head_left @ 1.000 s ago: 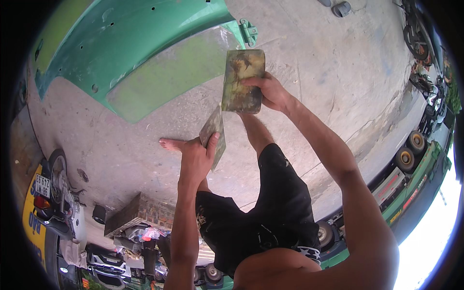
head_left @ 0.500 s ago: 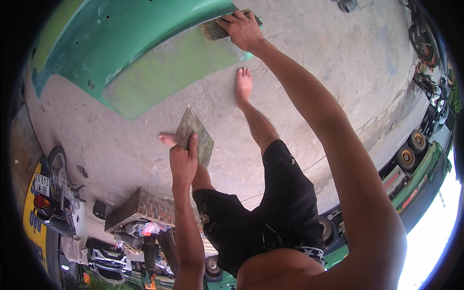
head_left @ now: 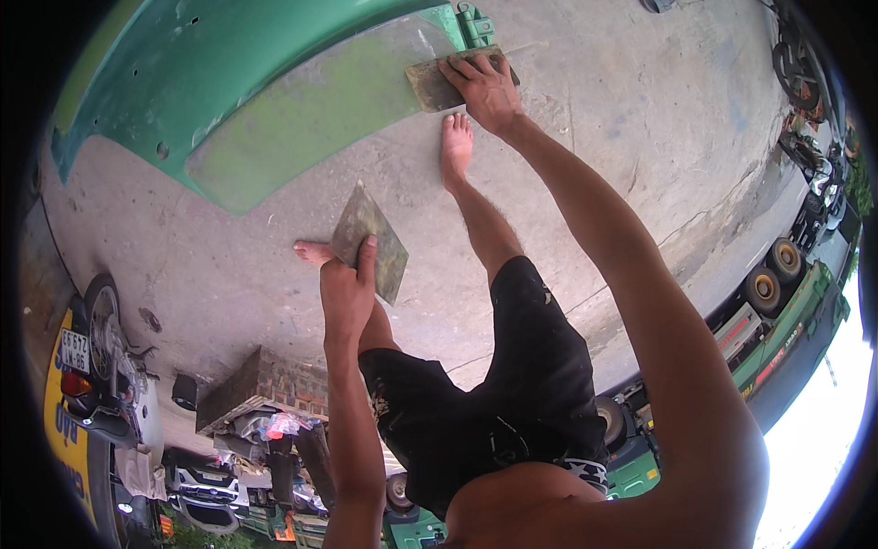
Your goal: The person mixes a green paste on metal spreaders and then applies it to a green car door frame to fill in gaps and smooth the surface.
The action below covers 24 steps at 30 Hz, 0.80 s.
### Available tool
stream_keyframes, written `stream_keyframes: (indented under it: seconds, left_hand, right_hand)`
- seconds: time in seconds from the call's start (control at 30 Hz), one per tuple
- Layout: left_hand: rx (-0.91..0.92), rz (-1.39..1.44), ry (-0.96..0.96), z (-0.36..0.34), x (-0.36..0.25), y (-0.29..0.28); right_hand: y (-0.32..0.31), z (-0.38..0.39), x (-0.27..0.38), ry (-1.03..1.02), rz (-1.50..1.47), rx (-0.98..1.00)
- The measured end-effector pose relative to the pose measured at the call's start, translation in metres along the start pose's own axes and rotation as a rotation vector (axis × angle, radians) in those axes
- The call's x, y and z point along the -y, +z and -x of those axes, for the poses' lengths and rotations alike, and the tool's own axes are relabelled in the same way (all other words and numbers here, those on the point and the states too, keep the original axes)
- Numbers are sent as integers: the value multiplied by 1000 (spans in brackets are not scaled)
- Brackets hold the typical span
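A large curved green panel [head_left: 219,57] spans the upper left, with a dull, paler green patch [head_left: 302,114] along its near side. At that patch's right end, my right hand [head_left: 487,91] holds a worn, flat rectangular spreader blade [head_left: 428,84], fingers spread over its top. The blade overlaps the panel's edge; whether it touches cannot be told. Lower down, in front of my left foot, my left hand [head_left: 347,291] grips a thin, stained square plate [head_left: 373,240], thumb on its face. The plate's underside and the other fingers are hidden.
My bare right foot [head_left: 455,146] stands just below the right hand's blade. A green hinge-like bracket [head_left: 476,26] sticks out at the panel's end. Around the concrete floor [head_left: 640,165] are a motorcycle [head_left: 108,357], a brick-sided block [head_left: 265,389] and a green truck [head_left: 794,329].
My right hand and its blade have come nearer and slightly right, to the panel's edge, uncovering the patch's far right end and the green bracket. My left hand has barely moved.
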<state>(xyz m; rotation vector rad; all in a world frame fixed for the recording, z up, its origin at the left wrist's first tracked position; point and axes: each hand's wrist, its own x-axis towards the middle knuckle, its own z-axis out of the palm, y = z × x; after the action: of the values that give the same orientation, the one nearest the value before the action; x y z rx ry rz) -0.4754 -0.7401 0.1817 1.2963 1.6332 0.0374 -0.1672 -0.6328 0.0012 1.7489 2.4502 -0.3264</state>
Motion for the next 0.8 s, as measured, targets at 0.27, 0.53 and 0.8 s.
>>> stream_keyframes:
  seconds: [0.27,0.53,0.8]
  left_hand:
    - [23,-46,-98,9,13,-2]
    - [-49,-60,-47,28,32,-5]
    - [-61,-37,-64,23,36,-4]
  right_hand:
    - [20,69,45,126,-81,-26]
    - [-27,8,26,-2,-52,-113]
    - [-24,-92,-13,-49,20,-24]
